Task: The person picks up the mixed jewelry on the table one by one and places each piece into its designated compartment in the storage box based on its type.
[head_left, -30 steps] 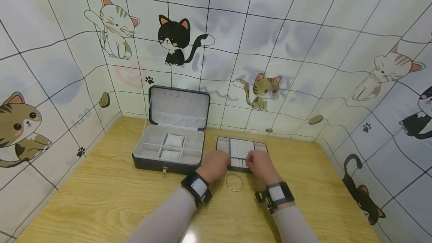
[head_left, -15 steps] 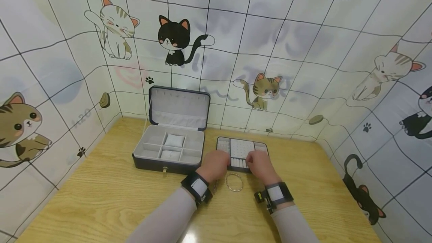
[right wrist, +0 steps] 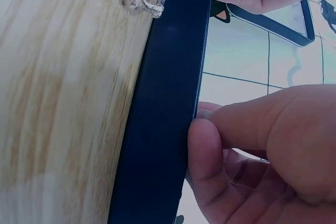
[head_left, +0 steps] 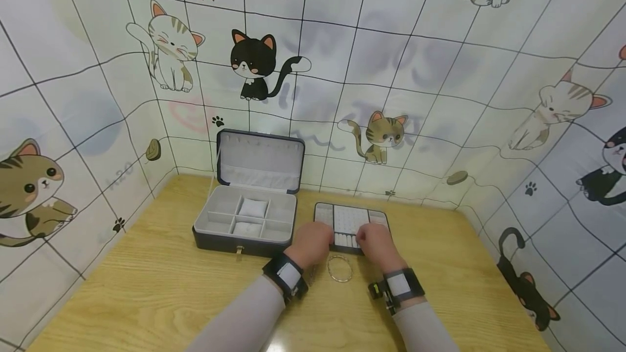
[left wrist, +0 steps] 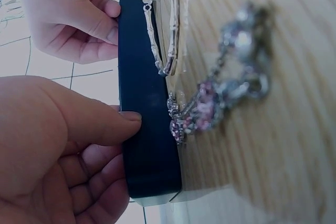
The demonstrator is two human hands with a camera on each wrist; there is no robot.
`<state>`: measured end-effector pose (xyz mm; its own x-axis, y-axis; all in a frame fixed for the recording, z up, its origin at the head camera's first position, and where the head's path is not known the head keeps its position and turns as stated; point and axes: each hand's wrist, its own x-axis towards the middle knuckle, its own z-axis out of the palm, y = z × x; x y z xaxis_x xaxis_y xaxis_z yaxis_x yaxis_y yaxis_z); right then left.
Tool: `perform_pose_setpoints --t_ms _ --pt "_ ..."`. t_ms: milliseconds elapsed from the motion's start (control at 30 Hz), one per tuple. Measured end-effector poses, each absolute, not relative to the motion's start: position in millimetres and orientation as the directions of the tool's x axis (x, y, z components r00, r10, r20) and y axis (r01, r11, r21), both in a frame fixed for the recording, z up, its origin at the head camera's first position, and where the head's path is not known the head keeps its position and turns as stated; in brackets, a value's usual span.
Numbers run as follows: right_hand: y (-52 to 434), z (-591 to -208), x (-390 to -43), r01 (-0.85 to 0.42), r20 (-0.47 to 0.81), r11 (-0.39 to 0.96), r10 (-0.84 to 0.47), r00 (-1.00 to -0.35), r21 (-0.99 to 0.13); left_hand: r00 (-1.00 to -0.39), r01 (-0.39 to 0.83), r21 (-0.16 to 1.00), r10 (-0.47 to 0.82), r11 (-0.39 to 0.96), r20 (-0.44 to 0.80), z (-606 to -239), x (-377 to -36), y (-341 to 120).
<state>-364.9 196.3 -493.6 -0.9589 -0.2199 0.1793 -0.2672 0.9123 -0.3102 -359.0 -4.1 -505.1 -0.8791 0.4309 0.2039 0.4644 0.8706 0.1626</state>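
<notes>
A dark-sided jewelry tray (head_left: 351, 217) with pale compartments and ring rolls lies on the table. My left hand (head_left: 312, 243) holds its front left part; in the left wrist view the thumb (left wrist: 107, 121) presses the dark outer wall while the other fingers curl behind the rim. Over the ring rolls is my right hand (head_left: 379, 243), fingers curled. In the right wrist view its thumb and fingertip meet at the tray's rim; whether something small is between them cannot be seen. Before the tray lie a metal bangle (head_left: 340, 281) and a silver bracelet with pink stones (left wrist: 207, 103).
An open jewelry box (head_left: 220, 242) stands left of the tray, lid raised against the wall, with two small cushions in its compartments. The wooden table (head_left: 146, 297) meets cat-patterned wall covering (head_left: 323, 96) at the back and both sides.
The head view has tilted up slightly, so everything sits a little lower. Both hands stay at the same places on the tray, with hardly any visible movement.
</notes>
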Motion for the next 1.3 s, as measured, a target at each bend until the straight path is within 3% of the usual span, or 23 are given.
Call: perform_pose_setpoints --t_ms 567,1033,1300 --pt "197 -492 -365 -0.251 0.128 0.904 -0.220 -0.967 -0.346 -0.880 0.468 0.168 0.439 0.868 0.181 -501 -358 -5" --pt "200 -488 -360 -0.278 0.175 0.920 -0.236 -0.956 -0.277 -0.887 0.457 0.185 0.428 0.870 0.175 -501 -355 -5" --pt "201 -477 -357 -0.223 0.118 0.918 -0.194 -0.974 -0.329 -0.889 0.451 0.186 0.421 0.873 0.180 -502 -355 -5"
